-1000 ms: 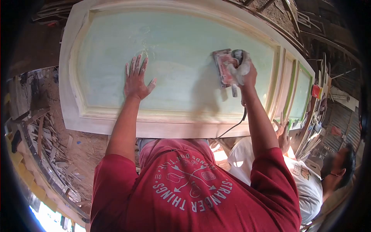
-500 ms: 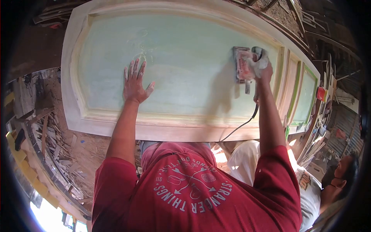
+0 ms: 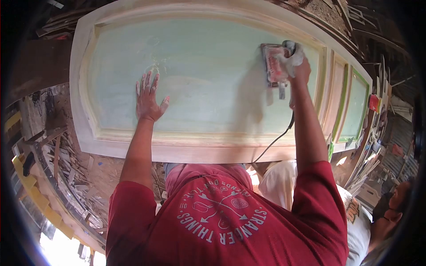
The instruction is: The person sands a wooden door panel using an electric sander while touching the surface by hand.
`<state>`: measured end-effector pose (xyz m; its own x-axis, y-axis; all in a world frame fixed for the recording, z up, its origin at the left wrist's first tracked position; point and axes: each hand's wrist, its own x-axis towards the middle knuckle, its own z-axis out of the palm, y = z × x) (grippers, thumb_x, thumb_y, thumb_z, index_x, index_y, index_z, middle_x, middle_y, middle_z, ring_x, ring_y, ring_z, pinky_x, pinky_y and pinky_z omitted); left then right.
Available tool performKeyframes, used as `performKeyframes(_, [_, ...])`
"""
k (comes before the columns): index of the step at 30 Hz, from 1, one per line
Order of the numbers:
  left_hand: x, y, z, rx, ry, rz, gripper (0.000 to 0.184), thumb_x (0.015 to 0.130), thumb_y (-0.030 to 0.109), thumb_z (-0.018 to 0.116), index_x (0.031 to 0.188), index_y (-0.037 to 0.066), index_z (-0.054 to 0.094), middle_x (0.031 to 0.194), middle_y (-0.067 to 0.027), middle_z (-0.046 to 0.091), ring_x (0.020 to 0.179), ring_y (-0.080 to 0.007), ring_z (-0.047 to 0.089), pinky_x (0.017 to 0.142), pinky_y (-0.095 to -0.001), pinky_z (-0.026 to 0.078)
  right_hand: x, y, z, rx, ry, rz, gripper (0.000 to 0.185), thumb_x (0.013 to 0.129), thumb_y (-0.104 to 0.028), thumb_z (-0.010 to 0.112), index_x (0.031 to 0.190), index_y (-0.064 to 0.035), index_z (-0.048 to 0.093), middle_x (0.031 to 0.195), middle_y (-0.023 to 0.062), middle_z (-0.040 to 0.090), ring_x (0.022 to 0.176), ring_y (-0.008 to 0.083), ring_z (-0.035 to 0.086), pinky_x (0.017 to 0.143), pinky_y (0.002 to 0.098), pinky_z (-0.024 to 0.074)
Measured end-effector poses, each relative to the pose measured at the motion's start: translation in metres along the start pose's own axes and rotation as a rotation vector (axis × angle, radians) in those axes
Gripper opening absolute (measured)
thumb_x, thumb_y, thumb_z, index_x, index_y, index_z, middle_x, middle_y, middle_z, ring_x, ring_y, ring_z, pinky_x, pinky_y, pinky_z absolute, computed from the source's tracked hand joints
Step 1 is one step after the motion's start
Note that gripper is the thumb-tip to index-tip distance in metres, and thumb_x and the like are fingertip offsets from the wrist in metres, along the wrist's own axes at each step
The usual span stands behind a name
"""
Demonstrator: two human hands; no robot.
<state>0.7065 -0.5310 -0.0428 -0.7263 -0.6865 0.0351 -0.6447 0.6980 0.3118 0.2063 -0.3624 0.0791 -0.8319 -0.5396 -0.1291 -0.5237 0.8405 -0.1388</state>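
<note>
Pale green is covering the big panel (image 3: 199, 104) of a door (image 3: 222, 153), where the left hand (image 3: 150, 104) is lying flat, fingers spread, holding nothing. The right hand (image 3: 300, 65) is clasping a red sander (image 3: 275, 66), fingers wrapped round its top, and the sander is sitting near the panel's right end. A dark cord (image 3: 273, 143) is trailing to the door's near edge.
</note>
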Motion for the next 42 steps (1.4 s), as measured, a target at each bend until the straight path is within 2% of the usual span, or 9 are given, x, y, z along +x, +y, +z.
performKeyframes(3, [0.000, -0.001, 0.003, 0.011, 0.015, -0.001, 0.107, 0.090, 0.047, 0.077, 0.180, 0.023, 0.026, 0.186, -0.0112, 0.026, 0.171, -0.0383, 0.023, 0.139, -0.0629, 0.015, 0.024, 0.007, -0.006, -0.007, 0.044, 0.050, 0.074, 0.082, -0.056, 0.082, 0.138, -0.0098, 0.066, 0.126, 0.0222, 0.078, 0.119, 0.0463, 0.075, 0.102, 0.0556, 0.0590])
performKeyframes(8, [-0.001, -0.003, 0.004, 0.009, 0.024, 0.005, 0.105, 0.090, 0.045, 0.078, 0.180, 0.023, 0.027, 0.186, -0.0121, 0.026, 0.171, -0.0387, 0.024, 0.139, -0.0633, 0.016, 0.009, 0.026, 0.000, 0.018, 0.086, 0.086, 0.070, 0.084, -0.054, 0.078, 0.138, -0.0105, 0.066, 0.125, 0.0223, 0.078, 0.118, 0.0468, 0.075, 0.101, 0.0553, 0.0588])
performKeyframes(13, [-0.002, -0.006, 0.009, 0.003, 0.060, 0.037, 0.105, 0.091, 0.044, 0.078, 0.180, 0.024, 0.027, 0.185, -0.0127, 0.027, 0.171, -0.0382, 0.025, 0.139, -0.0628, 0.017, -0.079, 0.036, 0.001, 0.074, 0.067, 0.130, 0.071, 0.083, -0.050, 0.078, 0.141, -0.0119, 0.064, 0.122, 0.0216, 0.078, 0.114, 0.0466, 0.075, 0.100, 0.0552, 0.0591])
performKeyframes(19, [-0.006, -0.005, 0.009, 0.039, 0.063, 0.028, 0.101, 0.094, 0.044, 0.075, 0.180, 0.026, 0.025, 0.185, -0.0121, 0.026, 0.171, -0.0372, 0.024, 0.140, -0.0609, 0.016, -0.155, 0.039, 0.001, 0.092, 0.066, 0.270, 0.075, 0.082, -0.048, 0.079, 0.141, -0.0053, 0.062, 0.122, 0.0247, 0.078, 0.113, 0.0470, 0.076, 0.100, 0.0535, 0.0601])
performKeyframes(20, [-0.006, -0.006, 0.010, 0.046, 0.062, 0.029, 0.101, 0.095, 0.045, 0.075, 0.180, 0.026, 0.025, 0.186, -0.0119, 0.026, 0.171, -0.0369, 0.024, 0.140, -0.0605, 0.015, -0.157, 0.039, -0.001, 0.084, 0.056, 0.297, 0.069, 0.083, -0.045, 0.076, 0.138, -0.0039, 0.064, 0.122, 0.0240, 0.077, 0.112, 0.0457, 0.076, 0.100, 0.0540, 0.0600])
performKeyframes(29, [-0.007, -0.005, 0.011, 0.069, 0.044, 0.029, 0.100, 0.097, 0.050, 0.071, 0.181, 0.026, 0.022, 0.186, -0.0111, 0.024, 0.171, -0.0359, 0.023, 0.141, -0.0584, 0.013, -0.113, 0.036, 0.000, 0.128, 0.052, 0.274, 0.065, 0.083, -0.045, 0.076, 0.132, -0.0039, 0.067, 0.123, 0.0247, 0.077, 0.114, 0.0466, 0.075, 0.101, 0.0542, 0.0595])
performKeyframes(33, [-0.006, -0.006, 0.010, 0.070, 0.041, 0.030, 0.100, 0.097, 0.049, 0.072, 0.181, 0.027, 0.023, 0.186, -0.0110, 0.024, 0.171, -0.0367, 0.022, 0.141, -0.0587, 0.013, -0.145, 0.031, -0.005, 0.130, 0.037, 0.232, 0.068, 0.083, -0.045, 0.076, 0.136, -0.0048, 0.065, 0.125, 0.0243, 0.076, 0.116, 0.0465, 0.075, 0.102, 0.0549, 0.0589])
performKeyframes(36, [-0.005, -0.001, 0.005, 0.033, 0.050, 0.026, 0.102, 0.093, 0.039, 0.077, 0.180, 0.025, 0.026, 0.184, -0.0144, 0.029, 0.170, -0.0392, 0.026, 0.139, -0.0619, 0.016, -0.167, 0.048, 0.002, 0.097, 0.055, 0.254, 0.072, 0.082, -0.045, 0.077, 0.141, -0.0060, 0.062, 0.126, 0.0236, 0.076, 0.117, 0.0464, 0.075, 0.103, 0.0551, 0.0587])
performKeyframes(42, [-0.004, -0.002, 0.007, 0.036, 0.051, 0.020, 0.104, 0.091, 0.044, 0.078, 0.180, 0.026, 0.025, 0.186, -0.0113, 0.026, 0.171, -0.0372, 0.025, 0.140, -0.0613, 0.017, -0.132, 0.080, -0.002, 0.081, 0.053, 0.305, 0.077, 0.080, -0.047, 0.079, 0.144, -0.0084, 0.061, 0.127, 0.0244, 0.076, 0.118, 0.0471, 0.074, 0.103, 0.0559, 0.0583])
